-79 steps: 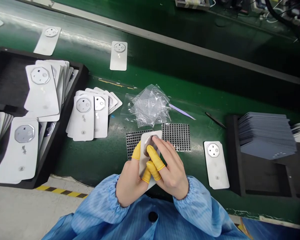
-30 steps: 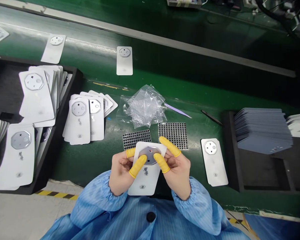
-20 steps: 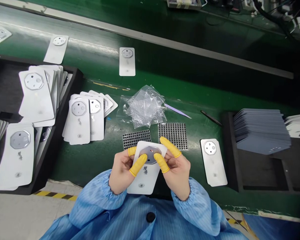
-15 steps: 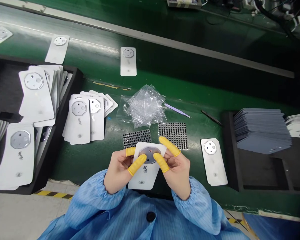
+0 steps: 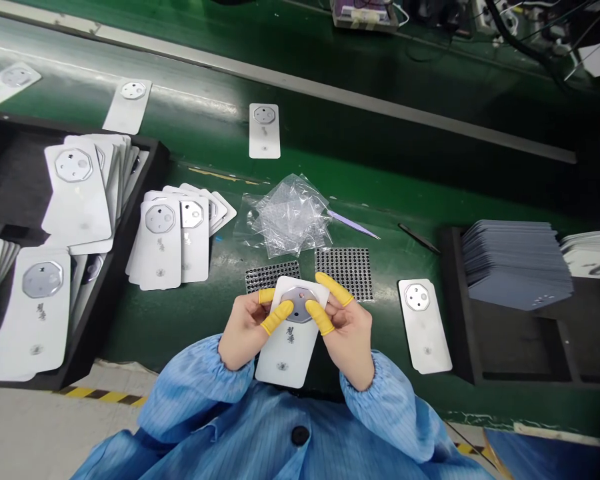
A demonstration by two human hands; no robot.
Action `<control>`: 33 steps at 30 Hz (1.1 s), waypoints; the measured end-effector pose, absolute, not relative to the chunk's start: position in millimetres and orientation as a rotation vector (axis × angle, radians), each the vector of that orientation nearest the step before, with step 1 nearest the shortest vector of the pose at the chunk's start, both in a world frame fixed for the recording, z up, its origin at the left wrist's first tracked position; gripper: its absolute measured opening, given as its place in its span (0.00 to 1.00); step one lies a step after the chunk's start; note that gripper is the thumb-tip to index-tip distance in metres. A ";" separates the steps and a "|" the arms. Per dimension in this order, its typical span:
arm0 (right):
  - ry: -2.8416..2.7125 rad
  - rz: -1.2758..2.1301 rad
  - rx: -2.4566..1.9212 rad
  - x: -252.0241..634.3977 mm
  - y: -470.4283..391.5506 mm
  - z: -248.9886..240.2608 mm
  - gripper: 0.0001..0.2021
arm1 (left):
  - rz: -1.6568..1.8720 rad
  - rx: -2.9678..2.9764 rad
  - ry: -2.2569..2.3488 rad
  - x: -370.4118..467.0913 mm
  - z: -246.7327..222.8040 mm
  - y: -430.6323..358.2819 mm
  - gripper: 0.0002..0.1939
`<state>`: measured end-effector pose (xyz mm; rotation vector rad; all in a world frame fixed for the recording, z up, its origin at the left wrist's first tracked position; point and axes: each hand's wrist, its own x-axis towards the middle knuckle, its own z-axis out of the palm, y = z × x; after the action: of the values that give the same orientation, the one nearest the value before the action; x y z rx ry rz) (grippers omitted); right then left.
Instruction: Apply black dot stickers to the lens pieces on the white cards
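A white card (image 5: 283,357) with a grey octagonal plate is held in front of my body, tilted slightly. My left hand (image 5: 253,327) grips its left edge, and my right hand (image 5: 344,328) grips the right edge. Both thumbs, in yellow finger covers, press on the octagon; the fingers behind the card are partly hidden. Just beyond my hands lie two sheets of small black dots, one on the left (image 5: 273,275) and one on the right (image 5: 345,272). Clear plastic film (image 5: 293,213) is heaped behind them, touching purple tweezers (image 5: 354,225).
Stacked white cards (image 5: 161,260) lie left of centre, beside a black tray (image 5: 153,163) of more cards. Another card (image 5: 426,333) lies right, near dark tweezers (image 5: 419,239) and a black tray (image 5: 463,320) holding grey cards (image 5: 517,267). A single card (image 5: 265,137) lies farther back.
The held card shows a little longer toward my body, and both hands are slightly closer together. Both hands keep their grip. The camera view has shifted slightly; the cards at the back appear farther right.
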<state>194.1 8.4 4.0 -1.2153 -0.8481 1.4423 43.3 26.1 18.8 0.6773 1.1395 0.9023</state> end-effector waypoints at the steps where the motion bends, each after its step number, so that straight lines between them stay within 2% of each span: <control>1: -0.834 1.450 -1.208 194.2 9.0 4.3 0.22 | 0.899 0.680 1.136 42.7 18.5 27.2 0.14; 5: -0.804 1.498 -1.176 194.7 10.6 5.2 0.21 | 0.916 0.702 1.164 42.7 21.9 26.2 0.11; 10: -0.884 1.545 -1.219 192.4 7.7 3.6 0.32 | 0.985 0.694 1.358 50.9 19.7 16.9 0.11; 16: -1.062 1.298 -1.424 196.7 6.1 -4.2 0.26 | 0.808 0.819 1.337 56.4 2.9 18.9 0.22; 20: -1.019 1.225 -1.474 266.6 8.2 -6.2 0.28 | 0.705 1.198 1.341 34.7 24.2 29.7 0.30; 23: -1.103 1.055 -1.624 349.7 3.3 -7.4 0.32 | 0.740 1.476 1.472 16.8 46.2 69.5 0.32; 26: -1.438 0.870 -1.827 411.4 0.9 -12.3 0.29 | 0.696 1.629 1.699 22.3 54.0 141.4 0.30; 28: -1.553 0.784 -1.822 428.6 2.8 -16.8 0.24 | 0.620 1.652 1.776 37.4 51.4 195.7 0.27; 32: -1.849 0.383 -1.817 420.8 1.1 -19.8 0.17 | 0.662 1.597 1.966 71.6 37.9 279.8 0.38; 33: -1.909 0.308 -1.807 413.6 -2.8 -18.1 0.17 | 0.659 1.596 1.974 78.0 33.6 291.6 0.37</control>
<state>413.6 -2.8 -18.1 -1.8073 -1.9091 0.3077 78.0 291.6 33.6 1.5963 1.9742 0.6588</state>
